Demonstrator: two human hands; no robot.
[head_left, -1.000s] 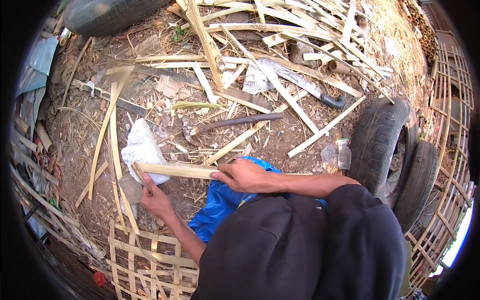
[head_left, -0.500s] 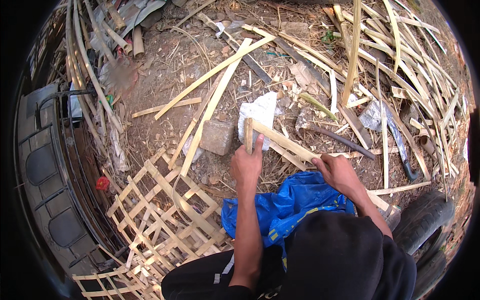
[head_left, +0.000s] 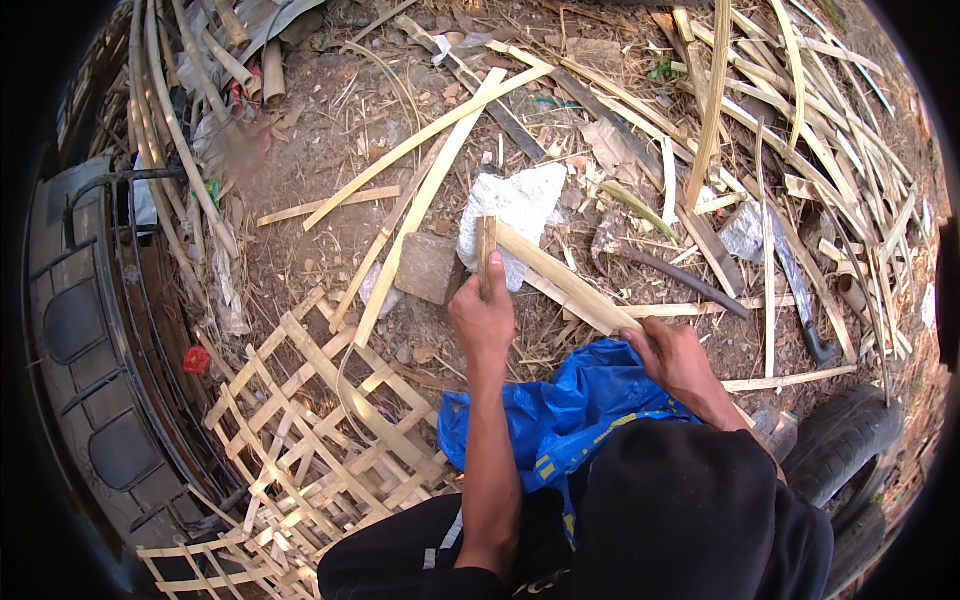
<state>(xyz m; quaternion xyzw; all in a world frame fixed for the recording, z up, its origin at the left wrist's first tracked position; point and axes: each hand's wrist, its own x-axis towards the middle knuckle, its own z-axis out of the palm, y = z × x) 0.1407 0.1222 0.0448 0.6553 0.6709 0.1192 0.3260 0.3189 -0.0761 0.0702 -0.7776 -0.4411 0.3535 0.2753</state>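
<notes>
My left hand [head_left: 484,318] is closed round a short upright piece of bamboo [head_left: 486,240], with the thumb along its side. In my right hand [head_left: 680,362] is the near end of a flat pale bamboo strip [head_left: 565,282]. The strip slants up to the left, and its far end meets the short piece or lies close beside it. Behind these ends is a white stone [head_left: 520,200], with a brown block-shaped stone [head_left: 424,265] to its left. A crumpled blue plastic sack [head_left: 575,385] lies under and between my forearms.
An open-woven bamboo lattice [head_left: 365,405] spreads at the lower left, beside a dark metal frame [head_left: 100,330]. Split bamboo strips [head_left: 820,130] pile up at the right. A dark rod-like tool [head_left: 685,282], a long blade with a dark handle [head_left: 793,275] and a tyre [head_left: 845,440] are nearer.
My left thumb has shifted from beside the bamboo strip onto the short piece. Both hands keep their hold; the whole view has shifted slightly.
</notes>
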